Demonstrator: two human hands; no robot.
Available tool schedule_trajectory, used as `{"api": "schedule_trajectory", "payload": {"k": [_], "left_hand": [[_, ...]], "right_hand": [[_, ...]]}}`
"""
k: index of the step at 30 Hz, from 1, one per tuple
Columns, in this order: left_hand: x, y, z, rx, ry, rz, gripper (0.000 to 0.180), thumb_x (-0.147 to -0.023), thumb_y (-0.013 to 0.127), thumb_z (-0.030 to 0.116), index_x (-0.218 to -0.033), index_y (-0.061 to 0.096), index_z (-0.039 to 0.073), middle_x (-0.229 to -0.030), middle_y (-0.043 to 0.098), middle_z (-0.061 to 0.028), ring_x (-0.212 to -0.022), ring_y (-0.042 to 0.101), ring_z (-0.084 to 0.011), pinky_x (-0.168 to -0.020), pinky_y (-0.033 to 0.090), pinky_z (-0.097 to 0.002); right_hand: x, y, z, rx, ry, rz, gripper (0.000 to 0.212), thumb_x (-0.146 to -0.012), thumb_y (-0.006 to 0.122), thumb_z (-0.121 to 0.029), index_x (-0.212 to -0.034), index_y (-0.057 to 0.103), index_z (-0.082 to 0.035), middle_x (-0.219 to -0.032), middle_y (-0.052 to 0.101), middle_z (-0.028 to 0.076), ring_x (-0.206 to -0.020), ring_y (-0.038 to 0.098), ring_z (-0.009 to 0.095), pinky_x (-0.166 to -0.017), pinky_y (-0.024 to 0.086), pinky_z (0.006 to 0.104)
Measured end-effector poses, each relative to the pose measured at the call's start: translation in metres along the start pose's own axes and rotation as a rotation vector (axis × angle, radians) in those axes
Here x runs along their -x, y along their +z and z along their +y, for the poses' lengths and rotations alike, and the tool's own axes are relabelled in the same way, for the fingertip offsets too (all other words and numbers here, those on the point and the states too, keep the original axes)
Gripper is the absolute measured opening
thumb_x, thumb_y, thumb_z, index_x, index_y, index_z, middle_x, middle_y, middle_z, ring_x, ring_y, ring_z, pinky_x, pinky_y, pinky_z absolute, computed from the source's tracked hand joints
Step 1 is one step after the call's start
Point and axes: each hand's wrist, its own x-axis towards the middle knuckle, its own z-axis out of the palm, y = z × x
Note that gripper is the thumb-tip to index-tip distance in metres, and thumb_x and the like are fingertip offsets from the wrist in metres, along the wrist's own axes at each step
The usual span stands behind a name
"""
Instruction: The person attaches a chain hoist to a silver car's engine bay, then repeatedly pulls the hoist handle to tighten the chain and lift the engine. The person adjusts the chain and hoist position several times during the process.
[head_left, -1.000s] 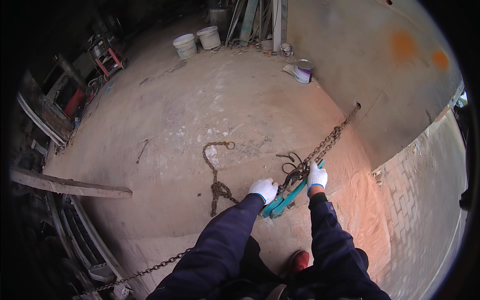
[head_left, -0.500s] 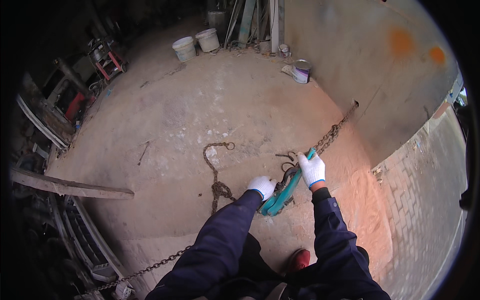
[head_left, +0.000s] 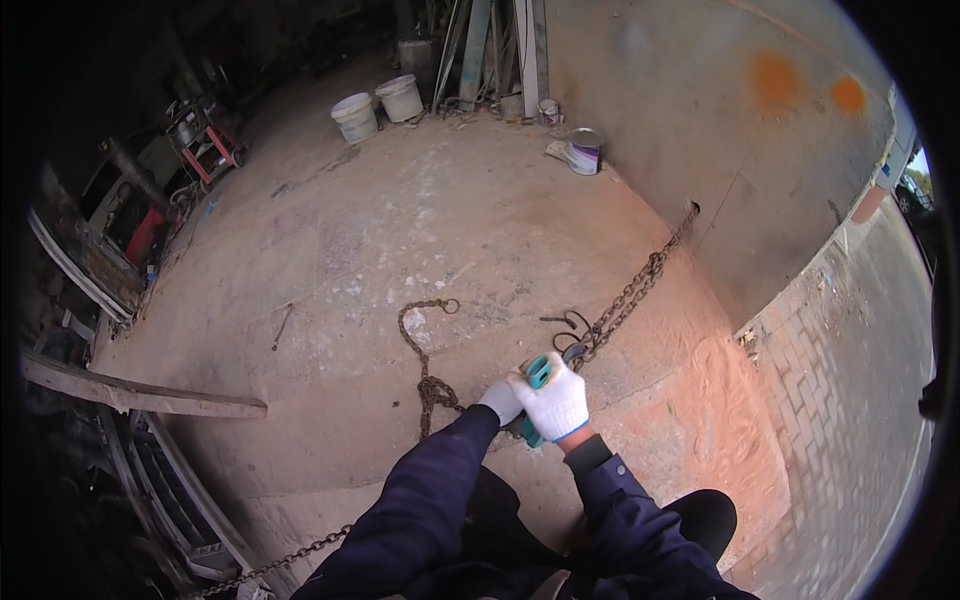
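Teal tool [head_left: 538, 372]: inside the right hand's grip, one end standing out above the glove near the thumb, another teal part showing below it; the middle is covered by the fingers.
Right hand [head_left: 556, 408]: white knitted glove with a blue cuff edge, fingers curled closed around the teal tool.
Left hand [head_left: 502, 401]: white glove, pressed close against the right one on its left side; its fingers are largely hidden, so how far they are bent and what they hold cannot be told.
Dark hook [head_left: 573, 352]: just beyond the right hand, on its far side, at the lower end of the taut chain; how the two join is unclear.
Taut chain [head_left: 632, 296]: rusty, doubled along its lower part, slanting up and right to a hole [head_left: 695, 208] in the grey wall.
Dark curved rods [head_left: 568, 322]: on the floor beside the hook, near the chain.
Loose chain [head_left: 408, 330]: on the floor left of the hands, bunched near the left glove, then running away to a ring [head_left: 452, 306].
Right edge: the wall [head_left: 740, 130] ends at a corner near the reddish powder [head_left: 712, 410]; paving [head_left: 820, 370] lies past it.
Left edge: a wooden beam [head_left: 150, 389] juts inward, well apart from the hands.
Room ahead: concrete floor [head_left: 330, 220] spreads broadly toward two white buckets [head_left: 355, 118] and a paint tin [head_left: 584, 153], all well apart from the gloves.
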Motion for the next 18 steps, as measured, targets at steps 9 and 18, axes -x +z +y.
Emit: {"api": "schedule_trajectory", "payload": {"k": [9, 18], "left_hand": [[-0.003, -0.065, 0.112, -0.245, -0.511, 0.015, 0.07, -0.104, 0.049, 0.06, -0.129, 0.061, -0.004, -0.12, 0.07, -0.0365, -0.117, 0.068, -0.0486, -0.102, 0.053, -0.0534], [-0.001, -0.014, 0.064, -0.013, -0.525, 0.102, 0.058, -0.102, 0.06, 0.052, -0.125, 0.065, -0.001, -0.124, 0.071, -0.0311, -0.122, 0.065, -0.0477, -0.104, 0.051, -0.0555]], "right_hand": [[-0.109, -0.035, 0.118, -0.039, 0.495, 0.3, 0.036, -0.098, 0.065, -0.033, -0.104, 0.068, 0.002, -0.084, 0.074, 0.023, -0.08, 0.074, 0.039, -0.076, 0.056, 0.047], [0.046, 0.021, -0.037, 0.356, -0.578, -0.087, 0.037, -0.082, 0.083, -0.039, -0.094, 0.075, -0.005, -0.11, 0.068, 0.039, -0.113, 0.068, 0.052, -0.085, 0.062, 0.0463]]}}
